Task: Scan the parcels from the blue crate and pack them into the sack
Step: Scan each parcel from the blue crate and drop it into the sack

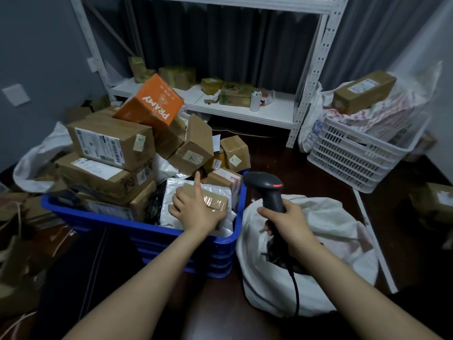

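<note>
The blue crate [157,231] stands in front of me, piled high with brown cardboard parcels and an orange box [149,104]. My left hand [193,207] grips a small flat brown parcel [215,201] lying on a white mailer bag [181,192] at the crate's near right corner, index finger pointing up. My right hand [286,219] holds a black barcode scanner [267,190] by its handle, its red light lit, above the white sack [318,253]. The sack sits open on the floor right of the crate, with dark items inside.
A white slotted crate [355,153] with a bag and a long brown box [362,94] stands at the right. White shelving [245,106] with small parcels runs along the back. More boxes and a white sack [31,163] lie at the left, and a box [438,200] at far right.
</note>
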